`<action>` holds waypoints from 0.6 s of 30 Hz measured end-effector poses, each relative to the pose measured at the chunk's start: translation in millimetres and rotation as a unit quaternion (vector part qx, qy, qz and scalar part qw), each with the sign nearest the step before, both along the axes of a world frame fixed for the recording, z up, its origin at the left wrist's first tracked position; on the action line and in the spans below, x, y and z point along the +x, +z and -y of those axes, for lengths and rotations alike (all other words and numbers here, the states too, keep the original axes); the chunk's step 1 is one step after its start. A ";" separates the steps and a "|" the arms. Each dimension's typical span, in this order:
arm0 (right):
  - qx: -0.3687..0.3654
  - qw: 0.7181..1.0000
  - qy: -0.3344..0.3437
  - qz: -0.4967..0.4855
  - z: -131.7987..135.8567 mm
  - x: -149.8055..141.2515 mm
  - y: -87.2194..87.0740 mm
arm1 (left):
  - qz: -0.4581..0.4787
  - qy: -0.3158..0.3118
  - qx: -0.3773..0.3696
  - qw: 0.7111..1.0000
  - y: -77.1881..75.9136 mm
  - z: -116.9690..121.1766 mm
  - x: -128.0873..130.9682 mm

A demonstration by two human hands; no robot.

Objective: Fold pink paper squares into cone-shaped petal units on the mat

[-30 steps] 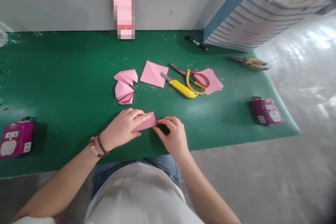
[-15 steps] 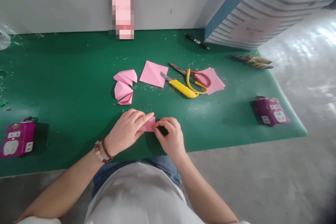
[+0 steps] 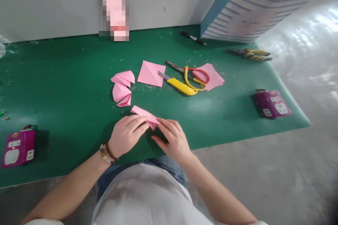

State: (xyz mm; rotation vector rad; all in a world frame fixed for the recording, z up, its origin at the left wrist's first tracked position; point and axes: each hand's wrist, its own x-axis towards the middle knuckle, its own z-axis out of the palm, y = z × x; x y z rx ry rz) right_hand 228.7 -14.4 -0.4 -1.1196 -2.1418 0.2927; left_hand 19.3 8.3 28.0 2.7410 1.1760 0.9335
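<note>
A folded piece of pink paper [image 3: 144,112] is held at a slant over the green table by my left hand [image 3: 128,133], its fingers and thumb closed on the lower edge. A small flap of it sticks out below, between the hands. My right hand [image 3: 173,137] touches the paper's right end with its fingertips, while its thumb stands apart below. Just beyond lie several folded pink paper pieces [image 3: 121,91]. A creased pink square [image 3: 151,74] lies farther off, with the blade tip of a yellow-handled utility knife [image 3: 182,86] over its right edge.
Scissors [image 3: 186,71] with red and yellow handles rest partly on more pink paper [image 3: 215,77]. Along the back are a pen [image 3: 193,38], pliers [image 3: 248,54], a striped paper bag [image 3: 237,17] and a blurred-out pink item [image 3: 114,10]. Purple boxes stand left [image 3: 19,147] and right [image 3: 273,103].
The paper in my hands has turned and tilted, so a long folded strip now shows above the left fingers. My right thumb has moved away from its fingertips. The view has shifted slightly.
</note>
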 end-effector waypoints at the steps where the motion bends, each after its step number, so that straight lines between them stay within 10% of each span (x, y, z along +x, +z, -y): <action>1: -0.007 1.000 0.005 -0.003 -0.7 -0.5 -0.2 | 0.001 -0.005 -0.001 1.000 0.6 -0.2 0.3; 11: -0.065 0.995 -0.070 -0.011 0.5 -4.1 -1.7 | -0.028 0.019 -0.011 0.999 -7.0 -1.4 -4.8; 18: 0.109 0.977 -0.096 0.157 -8.0 -1.5 4.2 | 0.015 0.032 -0.078 0.996 -16.1 -3.3 -8.1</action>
